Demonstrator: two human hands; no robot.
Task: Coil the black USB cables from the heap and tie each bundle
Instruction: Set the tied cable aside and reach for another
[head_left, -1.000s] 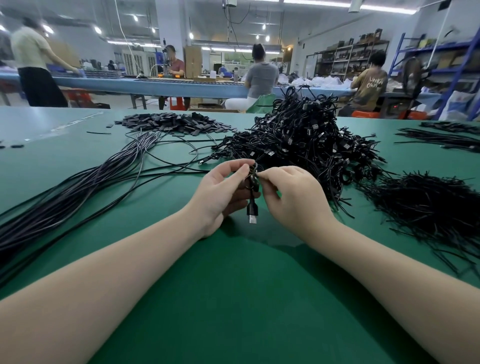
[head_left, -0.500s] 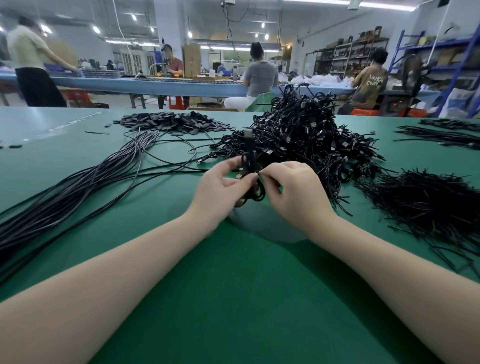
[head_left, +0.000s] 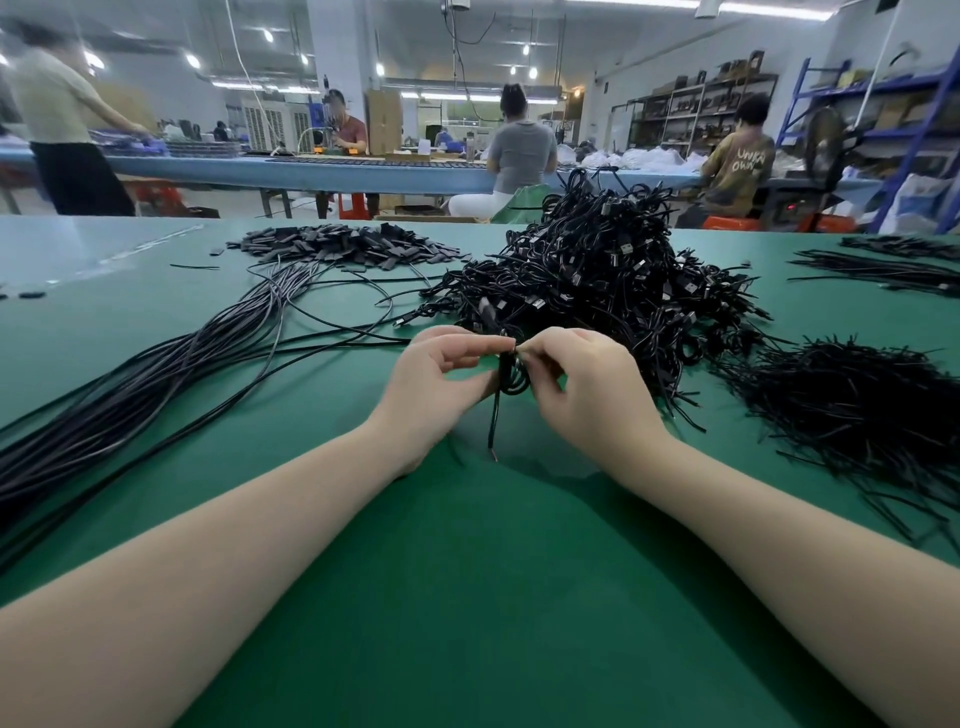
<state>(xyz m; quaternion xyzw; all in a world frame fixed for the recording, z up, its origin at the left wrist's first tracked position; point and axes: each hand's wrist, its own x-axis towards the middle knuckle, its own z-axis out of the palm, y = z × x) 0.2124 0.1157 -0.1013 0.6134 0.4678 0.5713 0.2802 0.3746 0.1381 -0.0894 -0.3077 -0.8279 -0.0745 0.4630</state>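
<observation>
Both hands pinch a small coiled black cable bundle (head_left: 511, 371) at centre: left hand (head_left: 436, 387) at 9 o'clock, right hand (head_left: 587, 387) at 3. Fingertips hide its tie. Green matte table (head_left: 467, 597); tangled black cable heap (head_left: 597, 280) at 12; blurred workshop beyond.

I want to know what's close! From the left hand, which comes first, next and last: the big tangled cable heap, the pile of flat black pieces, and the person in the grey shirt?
From the left hand:
1. Cable heap, just behind the hands on the green table.
2. Pile of flat black pieces, farther back on the table, toward the left.
3. Person in the grey shirt, seated beyond the table's far edge.
</observation>
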